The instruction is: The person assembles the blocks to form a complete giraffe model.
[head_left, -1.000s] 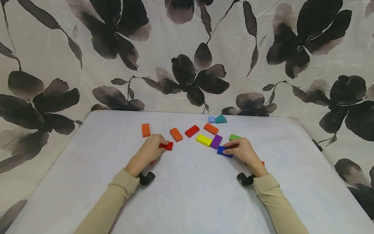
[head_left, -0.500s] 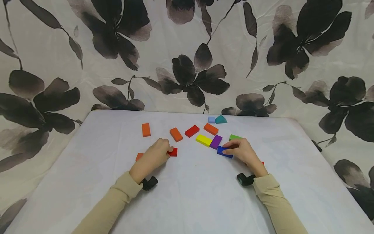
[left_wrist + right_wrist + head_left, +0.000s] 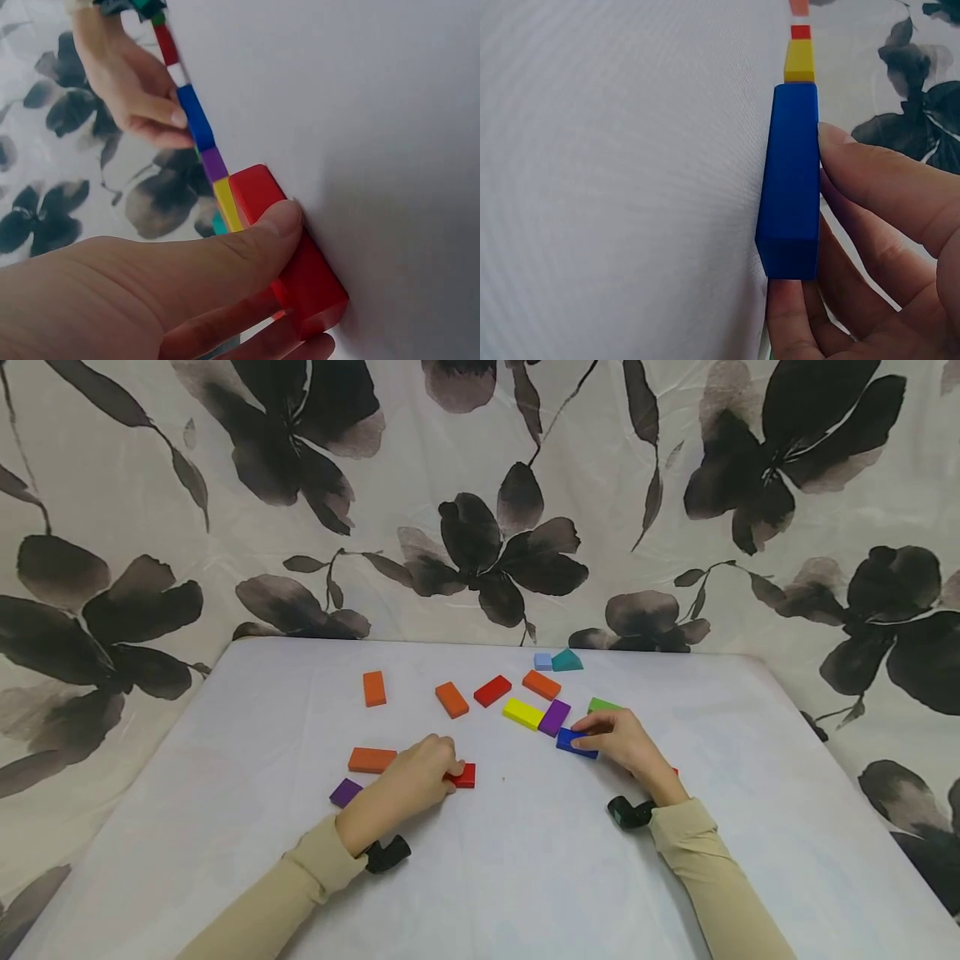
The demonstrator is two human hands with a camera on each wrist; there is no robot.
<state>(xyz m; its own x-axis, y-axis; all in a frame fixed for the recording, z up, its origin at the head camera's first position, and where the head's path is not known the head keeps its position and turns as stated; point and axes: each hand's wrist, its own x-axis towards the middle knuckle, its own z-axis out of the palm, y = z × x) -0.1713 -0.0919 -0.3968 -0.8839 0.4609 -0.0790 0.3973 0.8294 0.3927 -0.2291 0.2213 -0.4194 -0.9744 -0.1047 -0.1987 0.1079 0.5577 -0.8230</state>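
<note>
Head view: the left hand point(image 3: 412, 781) is gripping a red rectangular block point(image 3: 467, 776), thumb and fingers pinching it, just over the white-topped bench point(image 3: 525, 877) or on it, can't tell which. A long orange rectangular block point(image 3: 372, 760) is lying beside that hand, partly covered; a purple block point(image 3: 346, 792) is sitting by the left wrist. The right hand point(image 3: 626, 739) is holding a blue rectangular block point(image 3: 567, 740) between thumb and fingers. A purple rectangular block point(image 3: 554, 717) is lying near the blue one's far end, with a yellow rectangular block point(image 3: 523, 714) adjoining it. A green block point(image 3: 602, 703) is showing partly behind the right hand. Farther back, a light blue block point(image 3: 543, 662) and a teal triangular block point(image 3: 567, 661) are sitting side by side. Other orange and red blocks are lying scattered. A black-and-white floral cloth point(image 3: 480, 527) is hanging behind.

Left wrist view: the thumb is pressing one face of the red block, fingers curling behind it. Yellow, purple and blue blocks are lining up beyond, the right hand touching the blue.

Right wrist view: the thumb is resting against the blue block's side, other fingers bending around its near end. Yellow and red are showing past it.
</note>
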